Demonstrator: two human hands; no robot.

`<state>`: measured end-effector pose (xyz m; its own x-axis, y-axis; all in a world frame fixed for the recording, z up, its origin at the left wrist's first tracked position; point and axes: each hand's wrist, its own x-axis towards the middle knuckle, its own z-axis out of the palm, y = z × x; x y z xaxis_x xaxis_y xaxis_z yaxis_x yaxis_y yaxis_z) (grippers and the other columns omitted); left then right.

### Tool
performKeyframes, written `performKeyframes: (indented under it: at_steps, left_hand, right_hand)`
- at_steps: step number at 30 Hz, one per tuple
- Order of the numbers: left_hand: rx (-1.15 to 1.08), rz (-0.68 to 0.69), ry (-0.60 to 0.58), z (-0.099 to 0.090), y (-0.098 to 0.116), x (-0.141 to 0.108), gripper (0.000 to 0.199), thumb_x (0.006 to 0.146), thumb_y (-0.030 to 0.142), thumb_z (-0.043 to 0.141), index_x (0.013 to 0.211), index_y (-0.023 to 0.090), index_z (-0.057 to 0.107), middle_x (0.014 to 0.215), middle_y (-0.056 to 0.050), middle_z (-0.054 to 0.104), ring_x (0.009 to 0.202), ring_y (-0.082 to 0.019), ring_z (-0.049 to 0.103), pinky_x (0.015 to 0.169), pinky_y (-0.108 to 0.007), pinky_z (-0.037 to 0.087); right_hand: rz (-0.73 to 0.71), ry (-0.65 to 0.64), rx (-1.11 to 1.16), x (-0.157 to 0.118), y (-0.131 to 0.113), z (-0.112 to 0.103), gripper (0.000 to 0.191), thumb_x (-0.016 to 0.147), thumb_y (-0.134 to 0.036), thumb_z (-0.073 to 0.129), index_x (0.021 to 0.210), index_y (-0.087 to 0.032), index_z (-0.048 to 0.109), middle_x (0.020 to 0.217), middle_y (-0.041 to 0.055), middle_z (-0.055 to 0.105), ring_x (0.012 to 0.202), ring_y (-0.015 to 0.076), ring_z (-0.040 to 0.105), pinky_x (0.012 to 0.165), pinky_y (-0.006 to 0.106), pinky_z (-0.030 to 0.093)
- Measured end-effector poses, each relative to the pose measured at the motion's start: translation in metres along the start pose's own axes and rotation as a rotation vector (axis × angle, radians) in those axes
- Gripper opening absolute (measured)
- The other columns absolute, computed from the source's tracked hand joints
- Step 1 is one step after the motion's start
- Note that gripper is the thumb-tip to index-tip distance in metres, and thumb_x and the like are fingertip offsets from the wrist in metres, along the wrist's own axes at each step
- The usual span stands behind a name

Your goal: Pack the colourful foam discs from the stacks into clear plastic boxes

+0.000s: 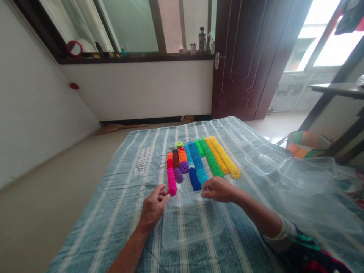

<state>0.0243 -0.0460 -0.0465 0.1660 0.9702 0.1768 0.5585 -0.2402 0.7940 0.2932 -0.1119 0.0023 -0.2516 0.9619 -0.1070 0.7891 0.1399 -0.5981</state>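
Observation:
A clear plastic container [193, 239] lies on the bed in front of me. My left hand [153, 206] has its fingers curled at the container's far left corner, close beside the end of a pink and red stack of small plastic discs [171, 180]. At the far right corner, my right hand [218, 189] pinches the rim, next to a blue disc stack [197, 161]. More disc stacks lie side by side beyond: a brown and purple one [176, 167], an orange and purple one [182, 157], a green one [210, 157] and a yellow one [224, 157].
Several clear plastic containers [307, 174] stand along the bed's right side. Striped blue cloth [119, 212] covers the bed, with its far edge before a white wall. Beyond are a dark wooden door [241, 76] and a window sill with a thermos [201, 40].

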Motion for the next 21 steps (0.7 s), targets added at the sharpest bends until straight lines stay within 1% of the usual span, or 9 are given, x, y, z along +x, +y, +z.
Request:
performKeyframes:
  at_steps: [4, 7, 9, 11, 13, 14, 16, 18, 21]
  left_hand:
    - [0.003, -0.001, 0.002, -0.001, 0.001, 0.000, 0.044, 0.066, 0.045, 0.061, 0.101, 0.020, 0.064, 0.077, 0.001, 0.067, 0.064, -0.017, 0.066, 0.066, -0.030, 0.057]
    - [0.003, -0.006, -0.002, -0.001, 0.001, -0.001, 0.044, 0.066, 0.045, 0.061, 0.102, 0.020, 0.064, 0.076, 0.001, 0.067, 0.064, -0.017, 0.066, 0.066, -0.031, 0.057]
    - [0.002, -0.011, -0.010, -0.001, 0.001, 0.000, 0.045, 0.067, 0.046, 0.060, 0.103, 0.019, 0.063, 0.077, 0.000, 0.067, 0.065, -0.018, 0.066, 0.066, -0.031, 0.057]
    - [-0.001, -0.016, -0.022, -0.002, 0.001, 0.001, 0.045, 0.067, 0.046, 0.060, 0.103, 0.018, 0.063, 0.079, -0.001, 0.068, 0.066, -0.018, 0.067, 0.067, -0.032, 0.057]
    - [-0.008, -0.020, -0.036, -0.003, 0.002, 0.001, 0.046, 0.067, 0.045, 0.061, 0.103, 0.018, 0.063, 0.080, -0.002, 0.069, 0.065, -0.018, 0.067, 0.066, -0.032, 0.057]
    - [-0.012, -0.022, -0.043, -0.004, 0.002, 0.002, 0.047, 0.066, 0.045, 0.061, 0.103, 0.017, 0.062, 0.081, -0.002, 0.069, 0.066, -0.018, 0.067, 0.066, -0.032, 0.058]
    - [-0.021, -0.027, -0.053, -0.007, 0.001, 0.002, 0.049, 0.065, 0.045, 0.060, 0.104, 0.016, 0.062, 0.081, -0.003, 0.069, 0.066, -0.019, 0.068, 0.066, -0.032, 0.058]
    - [-0.019, -0.038, -0.055, -0.014, -0.001, 0.004, 0.050, 0.063, 0.043, 0.059, 0.103, 0.014, 0.063, 0.080, -0.004, 0.069, 0.066, -0.019, 0.068, 0.066, -0.032, 0.058]
    - [0.017, -0.067, -0.025, -0.028, -0.001, 0.009, 0.047, 0.061, 0.042, 0.059, 0.099, 0.016, 0.064, 0.080, -0.004, 0.070, 0.065, -0.020, 0.068, 0.067, -0.034, 0.058]
  right_hand:
    - [0.019, 0.059, 0.138, -0.005, 0.011, 0.001, 0.030, 0.087, -0.043, 0.057, 0.084, -0.017, 0.073, 0.062, -0.0019, 0.059, 0.060, 0.0105, 0.052, 0.052, 0.021, 0.030]
    - [0.073, 0.159, 0.194, -0.014, 0.024, -0.004, 0.035, 0.091, -0.043, 0.051, 0.080, -0.016, 0.070, 0.059, -0.0014, 0.059, 0.058, 0.0113, 0.054, 0.055, 0.021, 0.034]
    - [0.142, 0.291, 0.126, -0.021, 0.036, -0.009, 0.032, 0.090, -0.041, 0.051, 0.081, -0.017, 0.070, 0.064, -0.0002, 0.063, 0.062, 0.0133, 0.058, 0.059, 0.023, 0.037]
    - [0.255, 0.422, -0.011, -0.029, 0.049, -0.015, 0.024, 0.088, -0.037, 0.054, 0.091, -0.019, 0.071, 0.073, 0.0013, 0.068, 0.069, 0.0162, 0.061, 0.063, 0.025, 0.039]
    - [0.376, 0.504, -0.153, -0.036, 0.062, -0.019, 0.023, 0.087, -0.032, 0.055, 0.102, -0.022, 0.069, 0.084, 0.0031, 0.071, 0.078, 0.0189, 0.064, 0.067, 0.027, 0.041]
    - [0.423, 0.522, -0.209, -0.039, 0.068, -0.021, 0.024, 0.087, -0.030, 0.055, 0.106, -0.023, 0.067, 0.090, 0.0042, 0.071, 0.082, 0.0199, 0.065, 0.069, 0.027, 0.042]
    - [0.472, 0.530, -0.284, -0.043, 0.080, -0.022, 0.026, 0.087, -0.028, 0.054, 0.110, -0.023, 0.065, 0.100, 0.0062, 0.070, 0.089, 0.0210, 0.065, 0.071, 0.028, 0.043]
    - [0.475, 0.518, -0.304, -0.044, 0.089, -0.021, 0.028, 0.087, -0.029, 0.054, 0.112, -0.022, 0.064, 0.105, 0.0076, 0.068, 0.093, 0.0217, 0.064, 0.073, 0.028, 0.045]
    - [0.439, 0.504, -0.260, -0.041, 0.102, -0.018, 0.035, 0.084, -0.030, 0.058, 0.118, -0.021, 0.062, 0.108, 0.0088, 0.067, 0.096, 0.0228, 0.064, 0.077, 0.029, 0.046]
